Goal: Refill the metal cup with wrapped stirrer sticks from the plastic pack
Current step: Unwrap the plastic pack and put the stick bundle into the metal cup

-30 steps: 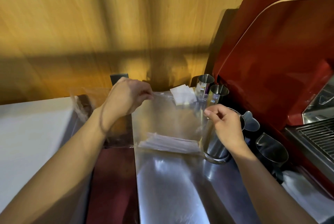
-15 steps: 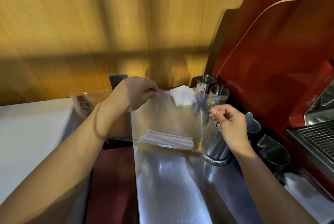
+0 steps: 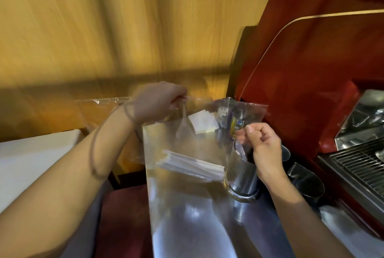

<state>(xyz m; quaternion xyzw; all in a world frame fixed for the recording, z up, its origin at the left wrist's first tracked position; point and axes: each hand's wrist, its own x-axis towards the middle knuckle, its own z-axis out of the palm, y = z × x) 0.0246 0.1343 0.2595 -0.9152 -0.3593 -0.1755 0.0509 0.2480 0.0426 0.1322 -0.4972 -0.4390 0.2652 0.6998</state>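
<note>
A clear plastic pack (image 3: 199,141) hangs in the air over the steel counter, held up by both hands. My left hand (image 3: 158,101) pinches its top edge at the left. My right hand (image 3: 262,143) pinches the top edge at the right. A bundle of white wrapped stirrer sticks (image 3: 193,165) lies across the bottom of the pack. A tall metal cup (image 3: 243,176) stands on the counter just right of the pack, below my right hand. Its opening is partly hidden by the hand and the plastic.
Two small metal cups (image 3: 230,120) and a white paper pad (image 3: 203,122) show through the plastic at the back. Steel pitchers (image 3: 307,180) stand at the right beside the red espresso machine (image 3: 311,70). The steel counter (image 3: 197,226) stretches toward me; a white surface (image 3: 31,164) lies left.
Both hands have lifted the pack higher and spread its top edge wider. The stirrer bundle has risen with it. The camera view has shifted slightly.
</note>
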